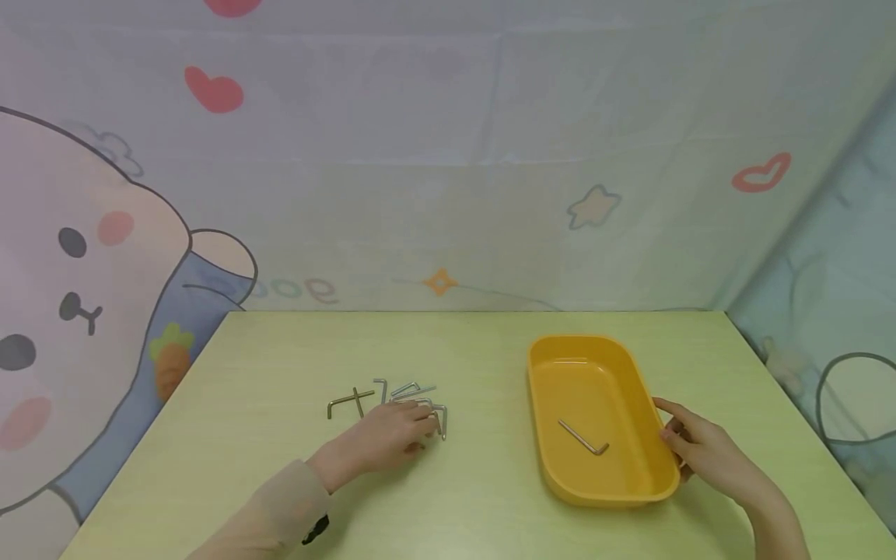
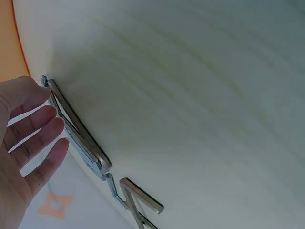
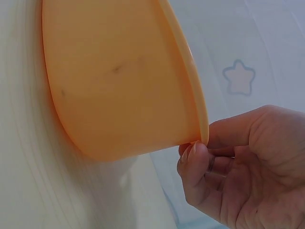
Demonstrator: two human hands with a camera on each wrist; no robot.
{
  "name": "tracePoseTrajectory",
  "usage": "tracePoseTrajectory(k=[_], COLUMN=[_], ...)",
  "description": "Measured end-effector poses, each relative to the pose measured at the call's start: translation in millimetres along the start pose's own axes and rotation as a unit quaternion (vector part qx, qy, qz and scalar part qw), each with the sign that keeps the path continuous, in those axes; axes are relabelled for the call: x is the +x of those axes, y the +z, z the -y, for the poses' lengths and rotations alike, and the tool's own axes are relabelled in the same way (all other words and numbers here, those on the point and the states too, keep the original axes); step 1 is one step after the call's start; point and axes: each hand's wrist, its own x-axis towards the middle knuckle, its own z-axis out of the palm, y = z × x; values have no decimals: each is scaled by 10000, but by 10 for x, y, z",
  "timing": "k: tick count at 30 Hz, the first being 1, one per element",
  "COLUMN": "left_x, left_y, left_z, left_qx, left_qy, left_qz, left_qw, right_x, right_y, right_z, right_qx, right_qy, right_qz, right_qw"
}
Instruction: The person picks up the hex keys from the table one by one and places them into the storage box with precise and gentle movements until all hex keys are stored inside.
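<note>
Here the left hand [image 1: 388, 437] lies flat over a loose pile of hex keys [image 1: 413, 398] near the middle of the tabletop [image 1: 483, 350], a little toward its left edge. Its fingers [image 2: 40, 138] are straight and slightly spread, their tips touching the nearest keys [image 2: 78, 136] without curling round any. The pile holds several silvery L-shaped keys, overlapping one another, and a darker one [image 1: 348, 402] at its left end, just beside the rest.

The right hand [image 1: 700, 447] is at the right rim of an orange tray [image 1: 633, 389], which sits on the right half of the tabletop, well apart from the pile. In the right wrist view the thumb [image 3: 195, 164] presses against the rim of the tray [image 3: 119, 81] from outside, with the other fingers curled loosely behind it; the hand holds the rim in a light pinch.

One hex key [image 1: 584, 437] lies inside the tray, on its floor near the middle, slanting toward the near right corner
</note>
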Motion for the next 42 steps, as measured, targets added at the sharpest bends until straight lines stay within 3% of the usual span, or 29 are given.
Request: tracePoseTrajectory(k=[26,34,42], left_x=[-38,-29,-36], left_y=[48,20,42], left_z=[49,37,45], left_qx=[99,-138,-43], left_qy=[31,-95,-38], left_qz=[373,589,599], left_qw=[9993,9981,9982], right_x=[9,-1,-1], right_y=[8,7,5], right_z=[-13,-17,-4], right_qx=[21,-33,2], right_qy=[0,16,33], right_qz=[0,-15,-7], right_qw=[10000,10000,10000])
